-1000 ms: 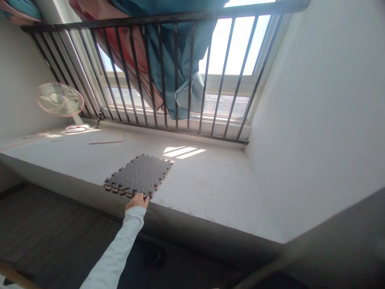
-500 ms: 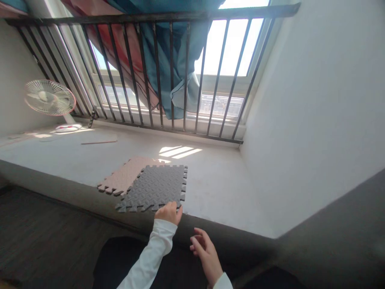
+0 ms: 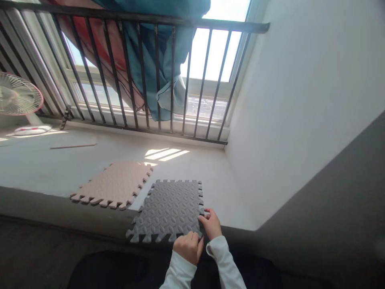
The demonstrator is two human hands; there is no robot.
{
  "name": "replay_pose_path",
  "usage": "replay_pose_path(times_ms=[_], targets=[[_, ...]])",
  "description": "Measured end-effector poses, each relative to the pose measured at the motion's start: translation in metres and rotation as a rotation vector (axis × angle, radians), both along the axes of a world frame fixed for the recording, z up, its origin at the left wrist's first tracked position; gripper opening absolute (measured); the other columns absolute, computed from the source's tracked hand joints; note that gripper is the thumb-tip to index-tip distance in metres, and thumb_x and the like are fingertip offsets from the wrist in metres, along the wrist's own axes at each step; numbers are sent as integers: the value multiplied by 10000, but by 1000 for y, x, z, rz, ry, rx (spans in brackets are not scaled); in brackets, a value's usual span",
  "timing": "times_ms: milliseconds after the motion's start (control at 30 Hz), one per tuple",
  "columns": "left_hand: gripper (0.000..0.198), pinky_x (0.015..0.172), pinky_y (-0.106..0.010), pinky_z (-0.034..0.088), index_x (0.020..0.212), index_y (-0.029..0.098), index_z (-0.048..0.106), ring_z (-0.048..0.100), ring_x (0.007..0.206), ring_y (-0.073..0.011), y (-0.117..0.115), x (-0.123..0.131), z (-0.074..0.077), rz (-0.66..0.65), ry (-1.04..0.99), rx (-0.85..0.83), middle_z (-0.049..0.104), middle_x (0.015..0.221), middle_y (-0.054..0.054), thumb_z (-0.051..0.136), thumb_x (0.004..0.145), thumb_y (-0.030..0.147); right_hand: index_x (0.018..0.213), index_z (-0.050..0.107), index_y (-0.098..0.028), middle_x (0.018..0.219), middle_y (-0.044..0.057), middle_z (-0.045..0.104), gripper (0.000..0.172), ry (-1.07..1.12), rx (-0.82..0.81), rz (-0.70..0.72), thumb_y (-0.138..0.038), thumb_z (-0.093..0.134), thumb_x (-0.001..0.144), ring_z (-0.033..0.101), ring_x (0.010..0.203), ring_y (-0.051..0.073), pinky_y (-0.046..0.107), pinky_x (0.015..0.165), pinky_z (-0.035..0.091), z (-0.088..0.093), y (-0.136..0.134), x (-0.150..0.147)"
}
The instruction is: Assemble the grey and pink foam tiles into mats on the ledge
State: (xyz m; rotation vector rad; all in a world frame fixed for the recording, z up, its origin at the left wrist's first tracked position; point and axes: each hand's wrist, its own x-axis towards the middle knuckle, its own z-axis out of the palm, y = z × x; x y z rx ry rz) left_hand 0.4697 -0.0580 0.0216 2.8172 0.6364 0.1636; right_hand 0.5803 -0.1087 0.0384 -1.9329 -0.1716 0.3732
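A grey foam puzzle mat point(image 3: 173, 206) with toothed edges hangs partly over the front edge of the ledge. My left hand point(image 3: 187, 245) is closed on its near edge close to the right corner. At the mat's right edge, my right hand point(image 3: 211, 223) pinches the rim between thumb and fingers; part of its grip is hidden. To the left lies a pink foam puzzle mat point(image 3: 116, 182), flat on the ledge and apart from the grey one.
The pale ledge point(image 3: 207, 168) runs below a window with a dark metal railing point(image 3: 156, 76) and curtains point(image 3: 165, 52). A fan point(image 3: 18, 96) and a thin stick point(image 3: 73, 146) are on the left. A white wall point(image 3: 285, 100) bounds the right.
The grey mat has moved right and toward me, off the pink mat it overlapped. My right hand has come up from below and taken its right edge. The view has shifted right.
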Motion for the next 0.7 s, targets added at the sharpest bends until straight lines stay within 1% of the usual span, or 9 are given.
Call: replay_pose_path(times_ms=[200, 300, 400, 467, 500, 533, 600, 667, 700], targets=[[382, 652, -335, 474, 870, 226, 602, 609, 778, -226, -44, 36, 5, -140, 92, -129, 619, 867, -117, 255, 842, 383, 1061, 467, -152, 503, -86, 500, 477, -114, -153, -72, -189, 518, 588, 504, 539, 117, 218, 571, 381, 11, -47, 27], [345, 702, -293, 495, 1068, 218, 551, 606, 847, -198, -60, 44, 2, -281, 84, -189, 612, 995, -77, 347, 798, 284, 1087, 459, -151, 521, -82, 505, 501, -101, -289, -131, -144, 515, 590, 518, 564, 115, 209, 582, 386, 12, -74, 45], [522, 757, -239, 496, 1236, 219, 431, 589, 916, -159, -58, 39, -15, -538, -80, -173, 568, 1135, -59, 408, 718, 168, 1083, 476, -139, 593, -46, 563, 481, -83, -394, -209, -125, 506, 603, 548, 616, 122, 213, 623, 402, 15, -101, 63], [510, 753, -212, 493, 1202, 241, 471, 586, 913, -136, -45, 31, -32, -651, -239, -100, 580, 1123, -44, 394, 714, 117, 1078, 487, -141, 685, -11, 605, 446, -90, -470, -277, -135, 494, 632, 568, 671, 133, 228, 669, 413, 19, -116, 71], [477, 750, -211, 492, 1163, 256, 506, 585, 909, -131, -36, 26, -40, -661, -319, -42, 596, 1094, -37, 381, 729, 106, 1075, 492, -146, 743, 7, 619, 427, -97, -508, -300, -145, 486, 648, 576, 701, 138, 235, 690, 415, 20, -122, 73], [452, 758, -224, 491, 1133, 268, 531, 580, 919, -135, -25, 21, -48, -629, -384, 23, 606, 1074, -34, 371, 745, 102, 1073, 498, -151, 801, 23, 624, 409, -108, -541, -304, -153, 476, 665, 580, 725, 140, 239, 708, 417, 22, -126, 73], [447, 829, -290, 472, 1120, 277, 550, 552, 988, -169, -2, 11, -59, -476, -424, 143, 598, 1096, -46, 391, 744, 97, 1061, 517, -157, 907, 53, 616, 377, -159, -592, -240, -159, 458, 689, 582, 760, 138, 238, 737, 417, 22, -127, 64], [483, 917, -382, 419, 1140, 259, 550, 504, 1070, -221, 21, 3, -65, -277, -351, 213, 557, 1170, -75, 434, 706, 81, 1047, 537, -167, 982, 74, 595, 354, -249, -630, -87, -159, 444, 706, 574, 810, 144, 249, 775, 412, 18, -120, 45], [507, 947, -417, 387, 1150, 244, 548, 478, 1103, -243, 30, -1, -67, -189, -293, 231, 532, 1207, -89, 448, 685, 68, 1039, 548, -183, 1018, 78, 583, 337, -317, -658, -2, -175, 445, 718, 556, 894, 166, 275, 809, 401, 14, -113, 33]])
